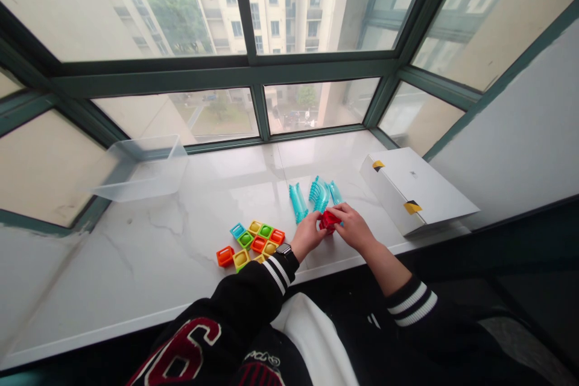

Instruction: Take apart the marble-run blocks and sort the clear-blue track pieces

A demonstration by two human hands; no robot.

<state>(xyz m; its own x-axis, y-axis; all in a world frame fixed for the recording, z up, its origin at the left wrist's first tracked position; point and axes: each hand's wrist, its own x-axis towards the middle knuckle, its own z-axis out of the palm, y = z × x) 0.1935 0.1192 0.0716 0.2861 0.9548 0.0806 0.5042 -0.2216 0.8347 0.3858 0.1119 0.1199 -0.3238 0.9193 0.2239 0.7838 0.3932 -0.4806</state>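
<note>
Both my hands meet over the marble sill around a red toy block (329,221), whose exact shape is partly covered by fingers. My left hand (308,234) grips it from the left, and my right hand (354,226) holds it from the right and above. Just beyond lie clear turquoise track pieces: a straight one (298,202), a curved one (319,193) and another (335,192) partly behind my right hand. Left of my left wrist sits a group of colourful blocks (259,243) in red, yellow, green and blue, some hidden by my sleeve.
A clear plastic bin (149,190) stands at the back left of the sill (154,265). At the right is a white box (420,187) with yellow-and-black tabs. Green-framed windows (226,77) border the far side, and the sill's front edge runs close to my body.
</note>
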